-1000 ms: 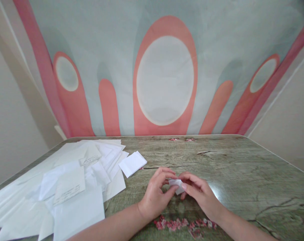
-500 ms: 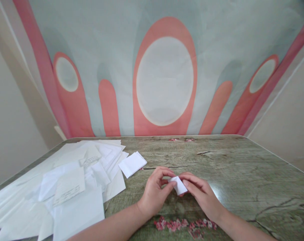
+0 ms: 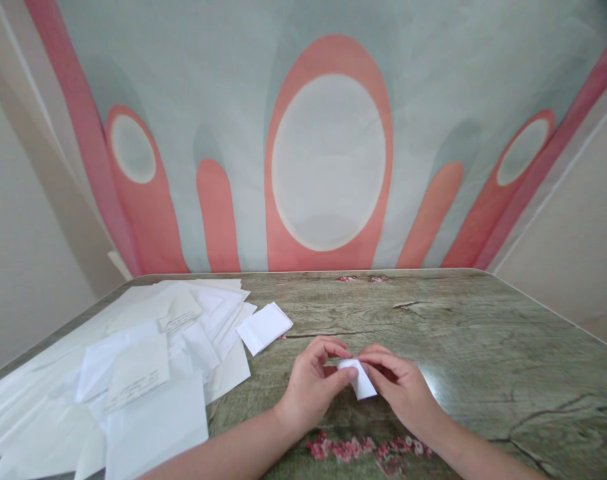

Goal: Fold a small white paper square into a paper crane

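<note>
Pinched folded white paper (image 3: 366, 387) between fingertips of left hand (image 3: 308, 383) and right hand (image 3: 406, 387), likely to steady its creases, with small paper stack (image 3: 264, 329) beyond and left of grip, presumably within reach.

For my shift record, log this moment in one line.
left hand: pinching small white paper | right hand: pinching same paper | paper pile: on table, left of both hands

I face a table (image 3: 483, 333) with a grey-brown wood-grain top, dark crack lines and pink flowers (image 3: 341, 447) along my side; to my left, white papers (image 3: 158, 420) overlap in a loose heap, two bearing print; a small stack (image 3: 264, 328) lies askew at its right edge.
</note>
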`<state>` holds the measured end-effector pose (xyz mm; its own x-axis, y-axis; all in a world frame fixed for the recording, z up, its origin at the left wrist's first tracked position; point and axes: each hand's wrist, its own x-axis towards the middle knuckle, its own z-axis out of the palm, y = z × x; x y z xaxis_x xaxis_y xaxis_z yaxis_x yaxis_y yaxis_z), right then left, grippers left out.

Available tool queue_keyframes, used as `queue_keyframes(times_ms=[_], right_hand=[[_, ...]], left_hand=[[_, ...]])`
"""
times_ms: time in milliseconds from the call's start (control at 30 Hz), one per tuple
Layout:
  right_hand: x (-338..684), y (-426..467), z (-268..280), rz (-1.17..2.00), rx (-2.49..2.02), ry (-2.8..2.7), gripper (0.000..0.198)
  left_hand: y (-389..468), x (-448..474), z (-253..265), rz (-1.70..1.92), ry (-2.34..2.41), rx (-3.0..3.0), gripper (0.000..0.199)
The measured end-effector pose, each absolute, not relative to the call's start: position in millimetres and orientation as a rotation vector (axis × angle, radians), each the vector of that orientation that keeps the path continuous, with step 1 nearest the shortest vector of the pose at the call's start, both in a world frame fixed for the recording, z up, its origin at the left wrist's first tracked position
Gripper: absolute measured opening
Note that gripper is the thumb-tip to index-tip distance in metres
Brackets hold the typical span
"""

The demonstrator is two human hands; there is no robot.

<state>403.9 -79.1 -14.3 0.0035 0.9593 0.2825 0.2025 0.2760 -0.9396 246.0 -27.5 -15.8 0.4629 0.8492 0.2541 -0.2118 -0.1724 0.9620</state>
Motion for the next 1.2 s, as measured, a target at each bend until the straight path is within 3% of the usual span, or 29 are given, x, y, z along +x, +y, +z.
queue_keyframes(times_ms=[300,700,1200], right_hand=[[402.9,-79.3,-10.4,0.792,-1.227,-1.446,0.018],[397.1,-86.9,-15.4,0.898,-1.333,-1.367,0.022],[396.9,-84.4,-17.7,0.853,-1.333,-1.371,0.020]], left_hand=[[-28.2,245.3,-13.7,1.022,0.611,1.372,0.013],[-23.9,244.6,-15.5,0.831,0.569,0.961,0.022],[-27.5,245.7,-11.6,0.910,0.565,1.116,0.025]])
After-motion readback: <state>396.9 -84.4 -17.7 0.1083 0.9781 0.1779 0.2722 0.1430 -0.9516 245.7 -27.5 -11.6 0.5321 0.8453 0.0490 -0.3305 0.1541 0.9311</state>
